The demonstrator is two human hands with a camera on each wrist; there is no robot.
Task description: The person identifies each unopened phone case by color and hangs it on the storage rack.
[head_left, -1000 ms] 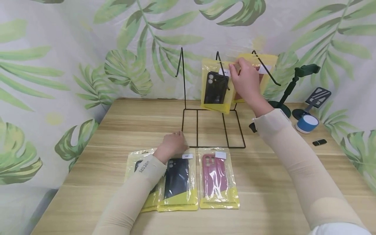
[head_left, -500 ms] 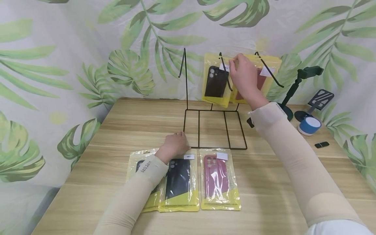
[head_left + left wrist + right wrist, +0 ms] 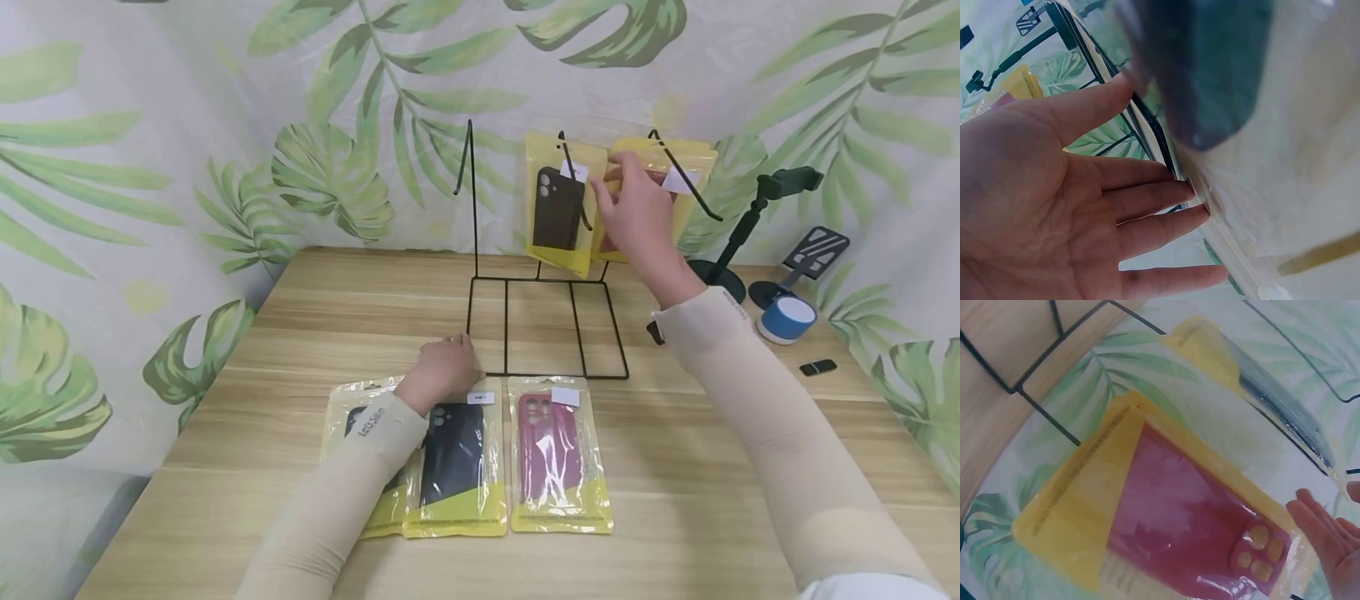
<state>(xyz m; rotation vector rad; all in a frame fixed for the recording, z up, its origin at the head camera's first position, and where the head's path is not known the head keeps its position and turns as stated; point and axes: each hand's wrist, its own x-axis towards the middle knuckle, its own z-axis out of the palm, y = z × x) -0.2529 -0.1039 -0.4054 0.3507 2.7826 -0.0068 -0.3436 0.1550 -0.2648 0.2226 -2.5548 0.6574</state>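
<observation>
My right hand (image 3: pixel 637 200) is beside the right edge of a clear-and-yellow pouch (image 3: pixel 557 208) holding a black phone case. This pouch hangs on the middle hook of a black wire rack (image 3: pixel 507 333). In the right wrist view the thumb and fingers (image 3: pixel 1316 519) stand apart near the pouch's edge. Behind the hand, a pouch with a dark red phone case (image 3: pixel 1191 519) hangs on the right hook. My left hand (image 3: pixel 448 367) rests at the rack's front left corner, its fingers (image 3: pixel 1154 231) straight in the left wrist view and its thumb against the rack.
In front of the rack lie pouched phone cases: a pink one (image 3: pixel 551 454), a dark one (image 3: pixel 453 458), and another partly under the left forearm. A dark green stand (image 3: pixel 738 233), a phone holder (image 3: pixel 802 267), a blue-white cylinder (image 3: pixel 787 319) and a small black stick (image 3: pixel 817 367) are at right.
The black-case pouch has risen slightly and settled on the middle hook. My right hand has let go of it and shifted right. The left hand has stayed at the rack's corner.
</observation>
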